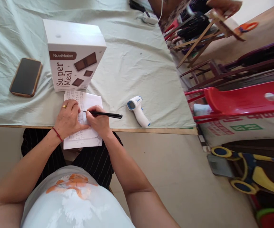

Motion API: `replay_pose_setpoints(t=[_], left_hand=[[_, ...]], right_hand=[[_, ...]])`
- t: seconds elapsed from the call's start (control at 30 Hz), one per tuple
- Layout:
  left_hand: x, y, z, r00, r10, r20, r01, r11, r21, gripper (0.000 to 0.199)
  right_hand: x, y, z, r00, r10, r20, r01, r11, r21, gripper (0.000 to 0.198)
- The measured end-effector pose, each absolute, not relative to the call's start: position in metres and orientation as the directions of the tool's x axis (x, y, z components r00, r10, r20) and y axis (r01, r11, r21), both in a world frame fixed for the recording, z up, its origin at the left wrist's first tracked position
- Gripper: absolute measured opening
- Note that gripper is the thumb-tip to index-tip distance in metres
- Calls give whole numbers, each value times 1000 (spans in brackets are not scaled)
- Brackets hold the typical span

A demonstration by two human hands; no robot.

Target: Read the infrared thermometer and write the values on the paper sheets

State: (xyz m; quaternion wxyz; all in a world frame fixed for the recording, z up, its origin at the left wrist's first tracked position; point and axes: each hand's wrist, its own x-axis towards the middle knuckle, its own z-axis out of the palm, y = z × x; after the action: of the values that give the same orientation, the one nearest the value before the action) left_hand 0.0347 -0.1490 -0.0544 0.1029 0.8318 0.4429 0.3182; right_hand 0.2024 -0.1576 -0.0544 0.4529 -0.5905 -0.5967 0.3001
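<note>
Sheets of white paper (93, 99) with small dense writing lie at the table's near edge, the lower part jutting over it. My left hand (68, 117), with a ring and a red bracelet, rests on their left side, fingers slightly bent and thumb stretched toward the right. A black pen (110, 114) is pinched in my right hand (99, 122), its tip at the paper near the written columns. Just behind the sheets stands a white NutriMotion box (76, 60). To the right of my right hand lies a white and blue infrared thermometer (138, 110).
A smartphone (25, 77) lies left of the box on the pale tablecloth (127, 72). A white plug or adapter (148, 18) with a cord sits at the far edge. Right of the table are a red plastic chair (246, 98), a yellow and blue scooter (248, 167) and a wooden folding stand (198, 41).
</note>
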Motion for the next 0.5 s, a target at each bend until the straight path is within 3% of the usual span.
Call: replay_pose_setpoints(t=[0.5], left_hand=[[35, -148, -55, 418, 772, 479, 691, -613, 384, 43]], right_hand=[[204, -157, -57, 77, 976, 204, 446, 149, -882, 6]])
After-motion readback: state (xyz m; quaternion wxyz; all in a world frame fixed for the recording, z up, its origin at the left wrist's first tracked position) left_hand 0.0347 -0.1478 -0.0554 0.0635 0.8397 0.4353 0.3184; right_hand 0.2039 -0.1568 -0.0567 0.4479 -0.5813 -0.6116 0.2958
